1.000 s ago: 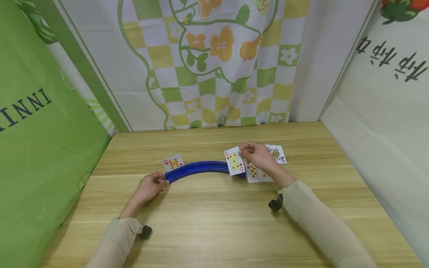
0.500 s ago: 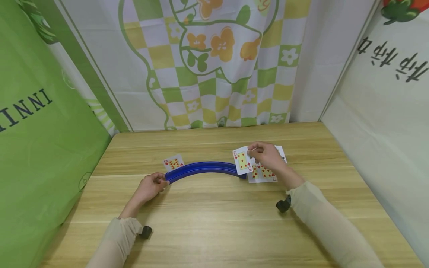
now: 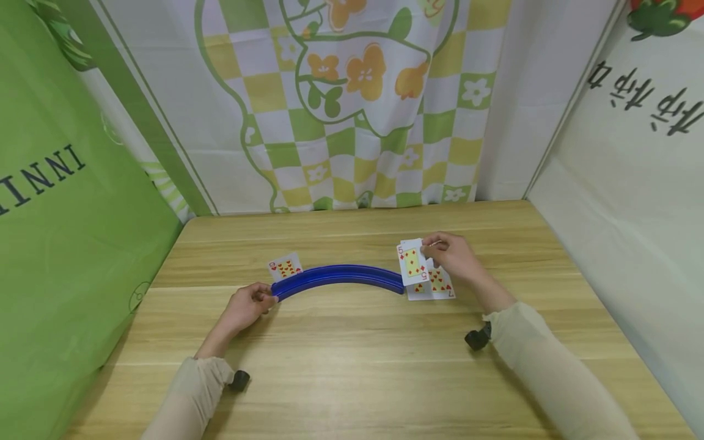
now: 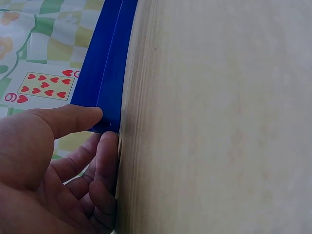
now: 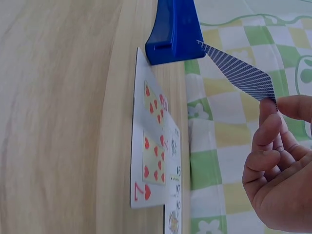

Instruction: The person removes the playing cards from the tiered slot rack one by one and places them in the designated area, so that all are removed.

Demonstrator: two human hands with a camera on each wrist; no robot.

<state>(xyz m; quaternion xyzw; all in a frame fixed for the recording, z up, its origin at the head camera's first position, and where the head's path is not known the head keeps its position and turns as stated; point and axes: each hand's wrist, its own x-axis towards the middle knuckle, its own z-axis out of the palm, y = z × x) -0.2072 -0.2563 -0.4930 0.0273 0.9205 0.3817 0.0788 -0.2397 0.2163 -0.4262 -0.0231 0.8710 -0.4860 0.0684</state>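
Observation:
A curved blue card holder (image 3: 341,275) lies on the wooden table. My left hand (image 3: 249,307) grips its left end; in the left wrist view the thumb lies on the blue holder (image 4: 105,63) and fingers bend under its end. Behind that end stands a nine of hearts (image 3: 285,267). At the opposite end, my right hand (image 3: 448,253) pinches a five of diamonds (image 3: 411,263) by its edge, thumb against finger. In the right wrist view the card's striped back (image 5: 243,75) shows, one corner beside the holder's end (image 5: 175,34).
Right of the holder lie overlapping heart cards, a seven of hearts (image 3: 440,282) on top. Further back are black-suit cards (image 5: 173,214), mostly hidden by the right hand and its card in the head view. A patterned curtain (image 3: 352,159) hangs behind the table (image 3: 341,366).
My right hand has moved to the right with the five of diamonds, from over the holder's right part to just past its end. The left hand and holder have stayed put.

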